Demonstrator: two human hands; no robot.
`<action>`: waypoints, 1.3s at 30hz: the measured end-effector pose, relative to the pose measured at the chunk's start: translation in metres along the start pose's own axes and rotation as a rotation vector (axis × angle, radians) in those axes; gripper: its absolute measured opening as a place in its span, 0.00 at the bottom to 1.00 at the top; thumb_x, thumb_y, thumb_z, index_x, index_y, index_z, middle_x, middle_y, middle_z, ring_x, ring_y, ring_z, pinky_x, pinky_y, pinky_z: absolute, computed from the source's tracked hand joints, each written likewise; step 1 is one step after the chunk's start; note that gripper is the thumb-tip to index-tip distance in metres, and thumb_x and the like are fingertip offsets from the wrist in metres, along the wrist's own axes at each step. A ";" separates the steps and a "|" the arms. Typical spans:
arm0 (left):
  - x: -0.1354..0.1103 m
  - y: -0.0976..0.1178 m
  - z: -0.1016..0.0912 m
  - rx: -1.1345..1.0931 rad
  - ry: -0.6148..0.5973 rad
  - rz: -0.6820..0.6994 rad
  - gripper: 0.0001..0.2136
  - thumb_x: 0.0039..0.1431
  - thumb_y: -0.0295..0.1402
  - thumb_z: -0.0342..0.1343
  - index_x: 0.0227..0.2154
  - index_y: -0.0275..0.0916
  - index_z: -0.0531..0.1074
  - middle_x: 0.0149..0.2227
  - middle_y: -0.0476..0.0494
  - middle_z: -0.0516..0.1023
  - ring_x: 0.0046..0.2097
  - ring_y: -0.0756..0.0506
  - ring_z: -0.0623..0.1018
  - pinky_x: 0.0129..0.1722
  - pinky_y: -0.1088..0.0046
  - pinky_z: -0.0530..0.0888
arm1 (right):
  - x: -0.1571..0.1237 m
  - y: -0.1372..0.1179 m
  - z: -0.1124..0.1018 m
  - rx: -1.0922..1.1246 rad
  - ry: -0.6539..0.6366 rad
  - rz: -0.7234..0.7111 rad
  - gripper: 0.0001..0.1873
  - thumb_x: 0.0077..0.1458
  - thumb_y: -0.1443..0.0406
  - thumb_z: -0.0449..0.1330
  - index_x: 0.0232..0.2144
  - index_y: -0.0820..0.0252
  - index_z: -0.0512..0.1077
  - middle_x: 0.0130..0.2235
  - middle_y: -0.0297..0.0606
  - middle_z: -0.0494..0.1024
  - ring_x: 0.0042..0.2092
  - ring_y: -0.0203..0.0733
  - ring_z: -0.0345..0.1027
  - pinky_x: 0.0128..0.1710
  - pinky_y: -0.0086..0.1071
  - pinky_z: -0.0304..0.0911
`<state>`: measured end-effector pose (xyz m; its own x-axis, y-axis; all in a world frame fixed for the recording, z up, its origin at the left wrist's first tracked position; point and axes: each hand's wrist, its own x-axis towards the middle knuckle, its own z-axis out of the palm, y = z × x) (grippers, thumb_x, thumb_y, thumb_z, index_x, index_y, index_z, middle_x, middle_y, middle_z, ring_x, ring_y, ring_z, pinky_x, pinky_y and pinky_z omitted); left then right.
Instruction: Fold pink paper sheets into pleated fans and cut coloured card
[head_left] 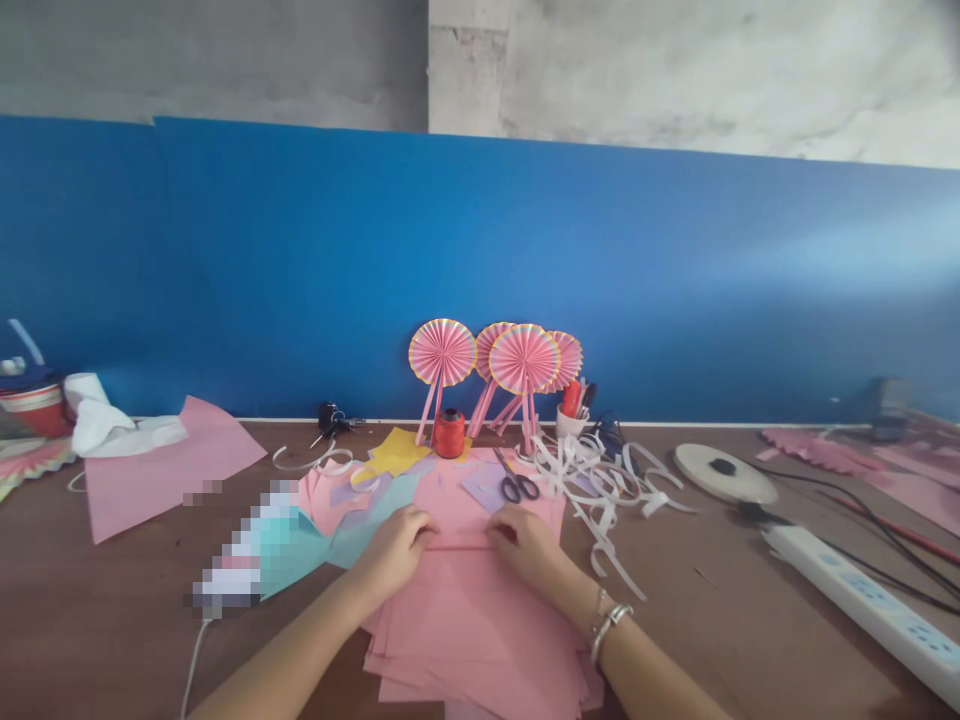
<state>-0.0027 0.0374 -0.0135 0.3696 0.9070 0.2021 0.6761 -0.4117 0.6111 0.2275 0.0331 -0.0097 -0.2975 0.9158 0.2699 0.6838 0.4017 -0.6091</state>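
A stack of pink paper sheets (480,630) lies fanned out in front of me. Across its upper part runs a narrow folded edge on a sheet of pink paper (461,547). My left hand (397,545) is closed, pinching the left end of that fold between thumb and fingers. At the other end my right hand (527,543) is closed on the same fold, its fingers curled. Just beyond the right hand lie dark-handled scissors (517,488). Behind the paper stands a spool of red thread (450,434).
Several round pink paper fans (442,353) lean against the blue partition (300,260). Curled white strips (600,480) lie right of the stack, near a white power strip (862,600). Teal paper (289,550) and a loose pink sheet (165,480) are on the left.
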 end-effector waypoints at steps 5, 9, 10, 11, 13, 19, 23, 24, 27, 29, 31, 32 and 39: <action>0.001 0.003 -0.001 0.006 -0.004 -0.002 0.10 0.55 0.26 0.47 0.31 0.38 0.74 0.35 0.42 0.76 0.40 0.44 0.75 0.42 0.69 0.69 | 0.003 0.004 0.003 0.093 0.006 0.142 0.07 0.45 0.72 0.56 0.27 0.64 0.73 0.25 0.36 0.75 0.27 0.37 0.65 0.27 0.27 0.57; 0.001 0.004 -0.001 0.022 -0.013 -0.003 0.10 0.55 0.25 0.46 0.31 0.39 0.74 0.35 0.43 0.76 0.41 0.44 0.75 0.43 0.69 0.69 | 0.004 0.004 0.002 0.090 0.006 0.150 0.07 0.44 0.72 0.56 0.26 0.63 0.73 0.26 0.36 0.75 0.27 0.37 0.66 0.27 0.27 0.58; 0.001 0.003 -0.001 0.026 -0.016 -0.002 0.10 0.55 0.25 0.46 0.31 0.39 0.74 0.35 0.43 0.76 0.41 0.44 0.75 0.43 0.69 0.69 | 0.004 0.004 0.002 0.083 0.006 0.146 0.07 0.44 0.72 0.55 0.26 0.63 0.73 0.26 0.36 0.76 0.27 0.37 0.66 0.27 0.27 0.58; 0.001 0.003 -0.001 0.030 -0.018 -0.001 0.10 0.55 0.24 0.46 0.31 0.39 0.74 0.35 0.43 0.76 0.41 0.44 0.75 0.43 0.69 0.69 | 0.004 0.003 0.002 0.076 0.005 0.141 0.07 0.44 0.72 0.55 0.26 0.63 0.73 0.26 0.37 0.75 0.28 0.37 0.66 0.28 0.27 0.58; 0.002 0.001 0.000 0.039 -0.021 0.001 0.10 0.55 0.24 0.46 0.31 0.38 0.73 0.35 0.43 0.75 0.41 0.44 0.75 0.42 0.69 0.69 | 0.004 0.002 0.001 0.062 -0.002 0.134 0.07 0.44 0.73 0.55 0.25 0.63 0.73 0.26 0.36 0.75 0.28 0.37 0.66 0.28 0.27 0.57; -0.002 0.005 -0.001 0.129 -0.026 0.065 0.11 0.57 0.23 0.45 0.34 0.38 0.73 0.35 0.43 0.73 0.42 0.44 0.72 0.43 0.68 0.68 | 0.002 0.004 0.005 -0.030 -0.014 0.083 0.08 0.45 0.74 0.54 0.28 0.63 0.72 0.28 0.36 0.72 0.29 0.36 0.64 0.30 0.27 0.57; -0.006 0.015 -0.003 0.345 -0.010 0.269 0.14 0.61 0.24 0.44 0.42 0.44 0.72 0.43 0.44 0.70 0.46 0.43 0.68 0.45 0.66 0.66 | -0.002 0.001 0.008 -0.184 -0.014 -0.108 0.15 0.48 0.77 0.52 0.36 0.63 0.72 0.37 0.41 0.71 0.36 0.39 0.64 0.36 0.30 0.58; -0.007 0.017 -0.004 0.376 -0.019 0.322 0.14 0.62 0.25 0.44 0.43 0.46 0.72 0.45 0.44 0.69 0.47 0.43 0.68 0.46 0.65 0.66 | -0.003 -0.001 0.009 -0.233 -0.038 -0.165 0.16 0.49 0.77 0.51 0.36 0.61 0.73 0.37 0.41 0.71 0.38 0.40 0.63 0.37 0.31 0.57; -0.007 0.021 -0.006 0.413 -0.043 0.405 0.13 0.63 0.28 0.45 0.43 0.46 0.73 0.48 0.43 0.69 0.48 0.42 0.66 0.47 0.64 0.65 | -0.004 -0.007 0.007 -0.347 -0.112 -0.280 0.16 0.50 0.78 0.51 0.33 0.59 0.75 0.36 0.40 0.71 0.38 0.41 0.61 0.38 0.33 0.55; -0.006 0.021 -0.011 0.422 -0.053 0.394 0.14 0.62 0.26 0.45 0.39 0.45 0.76 0.47 0.43 0.70 0.49 0.42 0.67 0.46 0.63 0.65 | -0.004 -0.009 0.002 -0.378 -0.127 -0.316 0.16 0.50 0.77 0.51 0.29 0.58 0.76 0.34 0.39 0.71 0.37 0.40 0.61 0.37 0.33 0.55; -0.006 0.019 -0.020 0.423 -0.075 0.363 0.16 0.58 0.21 0.46 0.33 0.44 0.78 0.45 0.44 0.72 0.48 0.42 0.67 0.45 0.63 0.65 | -0.005 -0.009 -0.004 -0.381 -0.127 -0.328 0.16 0.49 0.78 0.51 0.26 0.58 0.76 0.32 0.38 0.71 0.36 0.40 0.61 0.37 0.33 0.54; -0.006 0.018 -0.024 0.419 -0.082 0.345 0.17 0.56 0.19 0.46 0.29 0.44 0.78 0.44 0.45 0.73 0.47 0.43 0.68 0.45 0.63 0.65 | -0.005 -0.008 -0.007 -0.377 -0.128 -0.327 0.16 0.48 0.78 0.51 0.26 0.59 0.76 0.31 0.38 0.71 0.36 0.40 0.61 0.37 0.33 0.55; -0.003 0.004 -0.034 0.322 0.044 0.221 0.18 0.44 0.15 0.45 0.23 0.42 0.76 0.40 0.44 0.74 0.44 0.43 0.69 0.43 0.64 0.65 | -0.011 -0.004 -0.018 -0.342 -0.164 -0.283 0.17 0.46 0.77 0.52 0.32 0.59 0.77 0.33 0.39 0.72 0.37 0.40 0.63 0.38 0.32 0.58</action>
<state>-0.0225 0.0364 0.0143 0.5056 0.7933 0.3392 0.7513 -0.5981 0.2790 0.2403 0.0215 0.0028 -0.5863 0.7700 0.2518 0.7328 0.6366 -0.2403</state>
